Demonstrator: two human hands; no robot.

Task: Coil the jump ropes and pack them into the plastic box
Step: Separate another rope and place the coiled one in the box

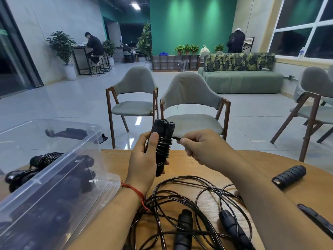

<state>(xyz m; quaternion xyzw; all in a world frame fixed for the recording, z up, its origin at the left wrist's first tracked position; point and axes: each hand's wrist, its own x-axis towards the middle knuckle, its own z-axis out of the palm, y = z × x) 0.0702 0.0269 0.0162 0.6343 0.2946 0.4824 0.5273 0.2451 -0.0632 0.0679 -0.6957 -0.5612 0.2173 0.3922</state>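
The left hand (144,157) grips a coiled jump rope (162,147) upright. Just beside it, the right hand (200,147) pinches the cord's free end. Below both hands, loose ropes (189,204) tangle on the wooden table (270,163). The plastic box (54,169) sits left of the left hand. Beyond the hands are grey chairs (191,98), a tiled floor (72,105) and a green wall (189,24).

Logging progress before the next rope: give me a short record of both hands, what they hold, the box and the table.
left hand: grips the cord-wrapped handles, upright above the table
right hand: pinches the cord beside them
plastic box: left, open, coiled ropes inside
table: loose tangled rope at near edge; lone handle at right
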